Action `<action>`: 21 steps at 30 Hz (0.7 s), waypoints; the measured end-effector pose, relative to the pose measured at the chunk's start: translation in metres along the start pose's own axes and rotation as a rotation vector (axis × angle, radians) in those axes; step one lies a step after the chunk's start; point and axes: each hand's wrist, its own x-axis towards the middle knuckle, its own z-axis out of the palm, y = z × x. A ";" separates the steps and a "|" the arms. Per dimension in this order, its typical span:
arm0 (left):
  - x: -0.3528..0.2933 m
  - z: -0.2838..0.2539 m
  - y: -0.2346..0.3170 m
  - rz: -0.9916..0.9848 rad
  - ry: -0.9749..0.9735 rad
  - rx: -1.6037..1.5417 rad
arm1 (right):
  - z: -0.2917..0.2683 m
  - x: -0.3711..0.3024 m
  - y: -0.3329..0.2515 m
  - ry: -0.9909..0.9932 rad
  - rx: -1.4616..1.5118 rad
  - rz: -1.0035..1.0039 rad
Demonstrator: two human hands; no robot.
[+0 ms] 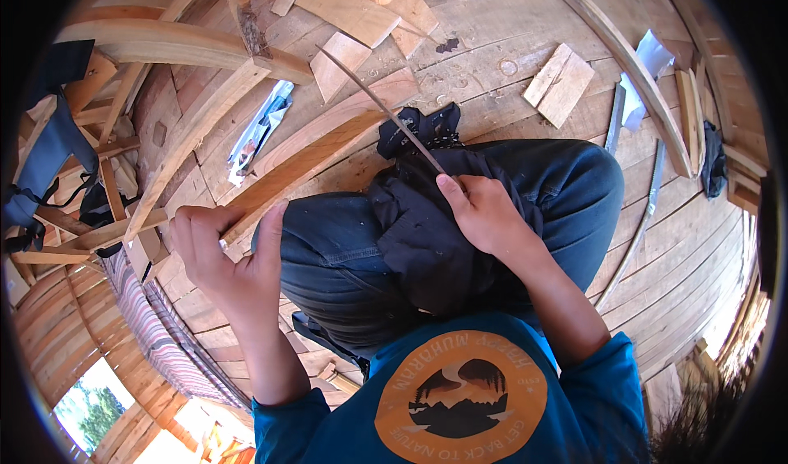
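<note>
My left hand grips the near end of a curved wooden plank, thumb on one side and fingers on the other. The plank slants away over my left knee toward the floor. In my closed right hand is a long, thin, dark blade that tapers to its far tip; its handle is hidden in the fist. The blade points up and left, passing over the plank's far end; I cannot tell whether they touch. A bundled black cloth lies in my lap, under the right hand.
Wood offcuts and shavings lie ahead on the plank floor. A curved timber frame stands at left, near a plastic packet. At right are a small board, a long curved beam and metal strips.
</note>
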 end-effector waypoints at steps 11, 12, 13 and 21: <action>0.000 -0.001 0.002 0.047 -0.037 0.003 | 0.002 -0.007 -0.005 -0.087 0.181 -0.042; -0.003 0.000 0.006 0.045 -0.041 -0.005 | 0.000 -0.008 -0.004 -0.103 0.190 -0.025; -0.005 0.001 0.009 0.041 -0.045 -0.014 | 0.001 -0.010 -0.003 -0.107 0.193 -0.031; 0.003 -0.006 0.023 0.150 -0.092 -0.013 | 0.003 -0.012 0.012 -0.160 0.321 -0.004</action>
